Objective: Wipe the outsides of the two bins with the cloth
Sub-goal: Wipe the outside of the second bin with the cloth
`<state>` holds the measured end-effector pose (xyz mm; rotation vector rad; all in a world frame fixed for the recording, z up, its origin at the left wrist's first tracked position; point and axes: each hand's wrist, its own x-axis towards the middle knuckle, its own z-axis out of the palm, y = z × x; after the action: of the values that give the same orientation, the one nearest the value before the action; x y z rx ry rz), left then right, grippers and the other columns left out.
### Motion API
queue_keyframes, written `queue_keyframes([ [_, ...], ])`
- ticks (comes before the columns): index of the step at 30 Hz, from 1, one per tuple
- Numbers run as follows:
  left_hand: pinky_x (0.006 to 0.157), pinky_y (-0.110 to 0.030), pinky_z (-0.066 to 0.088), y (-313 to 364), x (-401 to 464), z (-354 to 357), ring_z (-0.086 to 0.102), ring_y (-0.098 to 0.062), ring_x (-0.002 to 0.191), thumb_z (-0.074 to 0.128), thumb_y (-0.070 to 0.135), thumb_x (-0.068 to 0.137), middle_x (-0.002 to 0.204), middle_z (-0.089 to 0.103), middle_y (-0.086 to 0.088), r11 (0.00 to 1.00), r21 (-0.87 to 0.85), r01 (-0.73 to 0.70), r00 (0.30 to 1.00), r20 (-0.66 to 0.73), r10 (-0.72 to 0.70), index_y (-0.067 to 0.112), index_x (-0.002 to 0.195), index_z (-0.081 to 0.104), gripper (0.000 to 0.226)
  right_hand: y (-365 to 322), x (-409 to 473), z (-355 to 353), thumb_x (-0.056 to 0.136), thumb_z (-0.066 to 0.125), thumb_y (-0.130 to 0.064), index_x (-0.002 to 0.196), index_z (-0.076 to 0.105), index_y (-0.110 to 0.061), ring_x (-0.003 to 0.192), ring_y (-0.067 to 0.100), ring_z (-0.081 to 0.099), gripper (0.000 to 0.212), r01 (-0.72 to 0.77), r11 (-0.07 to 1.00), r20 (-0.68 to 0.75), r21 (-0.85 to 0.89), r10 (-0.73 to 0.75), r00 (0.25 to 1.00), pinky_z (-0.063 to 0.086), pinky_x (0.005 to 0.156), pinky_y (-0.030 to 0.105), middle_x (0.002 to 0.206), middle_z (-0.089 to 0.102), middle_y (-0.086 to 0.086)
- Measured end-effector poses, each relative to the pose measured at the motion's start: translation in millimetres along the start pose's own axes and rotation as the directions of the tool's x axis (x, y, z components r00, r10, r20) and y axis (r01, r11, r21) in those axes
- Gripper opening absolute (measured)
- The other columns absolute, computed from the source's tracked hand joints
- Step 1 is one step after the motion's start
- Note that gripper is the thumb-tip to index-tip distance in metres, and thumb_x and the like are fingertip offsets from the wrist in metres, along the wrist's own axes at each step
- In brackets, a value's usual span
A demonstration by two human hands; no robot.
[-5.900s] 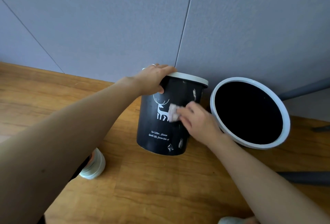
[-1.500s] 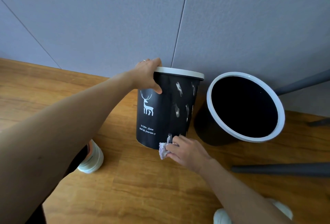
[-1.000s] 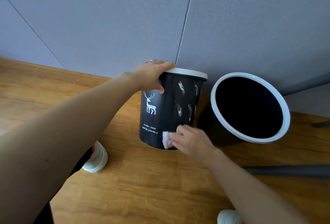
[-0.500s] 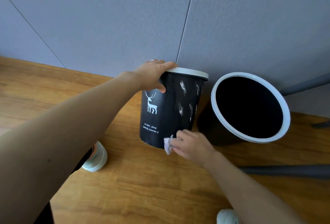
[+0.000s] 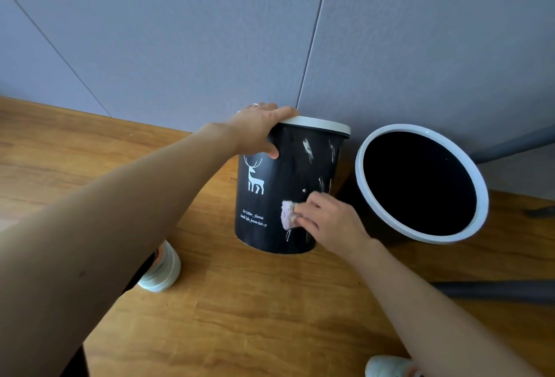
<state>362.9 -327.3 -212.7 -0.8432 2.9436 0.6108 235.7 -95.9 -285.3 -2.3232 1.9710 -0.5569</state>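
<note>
Head view: left hand (image 5: 258,130) grips white rim of light, tip-prone black plastic deer-print bin (image 5: 279,193); right hand (image 5: 327,220) pinches soft pale cloth (image 5: 287,214) against its slick wall.

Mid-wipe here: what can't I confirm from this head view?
- Far side of the deer bin: hidden by its own body.
- Second bin outside: mostly hidden under its rim.
- Most of the cloth: covered by the right hand.
- Left hand fingertips: over the rim, unseen.
</note>
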Motion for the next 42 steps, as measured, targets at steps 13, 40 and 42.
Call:
queue_keyframes([
  [13,0.097,-0.048,0.04,4,-1,-3,0.044,-0.028,0.114,0.084,0.027,0.068,0.116,0.052,-0.004,1.0,0.008,0.005,1.0,0.012,-0.005,0.032,0.139,0.035,0.086,-4,24,-2,0.085,0.071,-0.028,0.104,0.064,-0.017,0.08,0.013,0.055,0.023,-0.252,0.941,-0.085,0.226,0.276,0.957,0.051,0.067,0.034,0.093,0.058,-0.003],
  [40,0.098,-0.047,0.039,7,1,-3,0.045,-0.03,0.112,0.084,0.029,0.069,0.115,0.052,-0.006,0.997,0.079,-0.013,1.0,0.007,0.013,0.029,0.141,0.035,0.086,16,80,-51,0.088,0.067,-0.014,0.097,0.075,-0.006,0.08,0.034,0.057,0.014,-0.292,0.954,-0.326,0.067,0.297,0.897,0.048,0.065,0.041,0.083,0.061,0.015],
  [42,0.099,-0.045,0.037,8,1,-3,0.046,-0.029,0.112,0.083,0.029,0.07,0.116,0.053,-0.006,0.996,0.092,-0.017,1.0,-0.001,0.017,0.029,0.14,0.036,0.084,24,71,-51,0.087,0.068,-0.011,0.099,0.075,-0.005,0.081,0.035,0.059,0.015,-0.318,0.946,-0.342,0.067,0.321,0.883,0.049,0.065,0.039,0.086,0.062,0.015],
])
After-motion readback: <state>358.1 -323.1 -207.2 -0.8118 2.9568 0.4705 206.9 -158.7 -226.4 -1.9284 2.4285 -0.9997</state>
